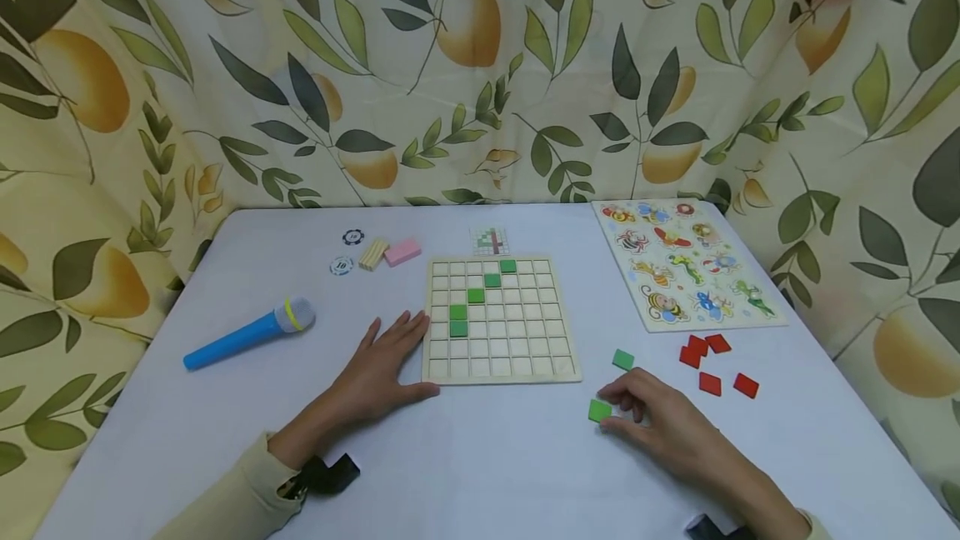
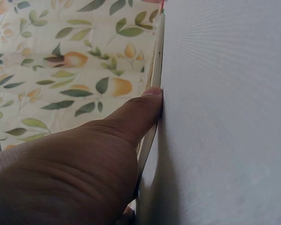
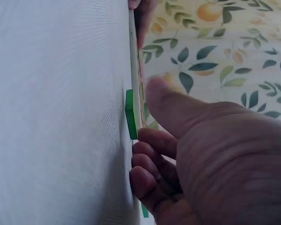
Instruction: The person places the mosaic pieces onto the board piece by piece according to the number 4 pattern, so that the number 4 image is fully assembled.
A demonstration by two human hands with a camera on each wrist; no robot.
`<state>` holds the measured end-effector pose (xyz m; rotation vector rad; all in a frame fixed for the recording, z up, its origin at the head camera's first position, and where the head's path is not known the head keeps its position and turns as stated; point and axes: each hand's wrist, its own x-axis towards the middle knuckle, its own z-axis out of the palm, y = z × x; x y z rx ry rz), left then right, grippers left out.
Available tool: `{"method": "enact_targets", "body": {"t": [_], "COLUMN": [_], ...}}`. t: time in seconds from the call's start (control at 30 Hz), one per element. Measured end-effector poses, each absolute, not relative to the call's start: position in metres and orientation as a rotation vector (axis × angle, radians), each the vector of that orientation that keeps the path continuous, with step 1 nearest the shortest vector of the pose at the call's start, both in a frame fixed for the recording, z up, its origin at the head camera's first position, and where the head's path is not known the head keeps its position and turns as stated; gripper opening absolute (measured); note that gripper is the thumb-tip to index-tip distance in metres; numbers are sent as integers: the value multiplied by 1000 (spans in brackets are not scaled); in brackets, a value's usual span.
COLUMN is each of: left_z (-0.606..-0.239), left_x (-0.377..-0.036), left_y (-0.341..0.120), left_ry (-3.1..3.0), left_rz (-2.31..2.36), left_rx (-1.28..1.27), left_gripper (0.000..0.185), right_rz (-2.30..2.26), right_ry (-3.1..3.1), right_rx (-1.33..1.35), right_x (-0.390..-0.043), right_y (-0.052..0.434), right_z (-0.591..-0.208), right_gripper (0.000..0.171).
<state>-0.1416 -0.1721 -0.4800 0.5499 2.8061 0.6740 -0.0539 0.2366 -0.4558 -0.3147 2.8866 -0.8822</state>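
Observation:
A pale wooden grid board (image 1: 517, 348) lies on the table, with several green tiles (image 1: 476, 296) in a stepped diagonal on its cells. My left hand (image 1: 382, 369) rests flat, fingers spread along the board's left edge and thumb at the near-left corner. In the left wrist view the thumb (image 2: 147, 105) presses against the board's side. Right of the board, my right hand (image 1: 660, 419) has its thumb and bent index finger apart around the right side of a loose green tile (image 1: 599, 411). That tile (image 3: 130, 115) lies flat, a fingertip at its edge. Another green tile (image 1: 623, 359) lies just beyond.
Several red tiles (image 1: 710, 383) lie right of my right hand, below a sticker-like picture board (image 1: 686, 265). A small pattern card (image 1: 490, 241) sits behind the grid. At left are a blue toy microphone (image 1: 247, 335), two chips (image 1: 341, 266), a pink block (image 1: 402, 252) and a beige striped block (image 1: 373, 255).

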Motion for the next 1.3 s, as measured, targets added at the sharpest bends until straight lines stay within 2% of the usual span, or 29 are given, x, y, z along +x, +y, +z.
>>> {"method": "enact_targets", "body": {"t": [0.1,0.33,0.53,0.7,0.83,0.97,1.17,1.3], "left_z": [-481,-480,-480,-481,-480,-479,-476,-477], "left_x": [-139,-141,-142,-140,-140,-140,-141,-141], "left_y": [-171,-171,-171,-171,-172,-174,-175,-174], "left_ry": [2803,2813,2815,2800,2801,2806,2802,2795], "left_rz": [689,680,687,683,674,655,666,659], "left_rx": [559,555,566,547,540,541,564,561], "left_gripper": [108,108,108,109,110,110,108,107], "right_rz": [-835,-796,-819,-883,-878,-835,-688,-614], "right_ry": [2873,2921,2971,3044,3012,2921,2816,2745], "right_rx": [-300,-354,-412,-646,-779,-862,-1059,-1108], "right_x": [-51,-51,-53,-60,-82,-117,-166,-188], "right_y": [237,235,233,224,206,182,140,119], "right_z": [-458,-457,-452,-442,-423,-411,-409,-416], "right_gripper": [37,34,37,45,42,32,12,7]}}
